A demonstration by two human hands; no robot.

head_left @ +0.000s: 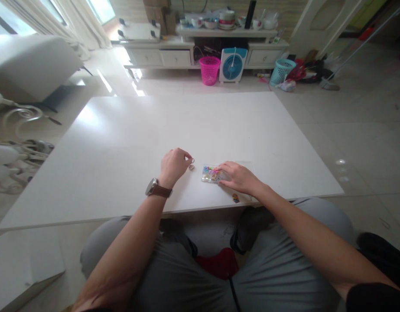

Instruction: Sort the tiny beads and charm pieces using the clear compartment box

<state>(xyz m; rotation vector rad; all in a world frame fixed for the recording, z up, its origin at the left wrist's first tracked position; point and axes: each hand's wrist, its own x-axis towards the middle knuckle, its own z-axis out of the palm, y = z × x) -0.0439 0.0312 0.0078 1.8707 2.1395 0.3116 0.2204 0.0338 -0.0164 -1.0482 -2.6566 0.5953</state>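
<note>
My left hand (175,165), with a watch on its wrist, pinches a small pale ring (193,160) between thumb and fingertip just above the table. Right below it, another small ring or rings (191,167) lie on the white tabletop. A clear plastic box with compartments (205,180) sits to the right, holding small pink, blue, green and gold-coloured pieces. My right hand (238,177) holds this box at its right side, thumb at the near edge and fingers over the far part. The palm hides the box's right end. A small yellow and blue cartoon figure (235,198) lies near the table's front edge.
The white table (138,130) reaches well ahead and to both sides; its front edge is close to my lap. Past it stand a pink basket (209,71), a blue fan (232,65), a light blue basket (282,71) and a cabinet with dishes (173,57).
</note>
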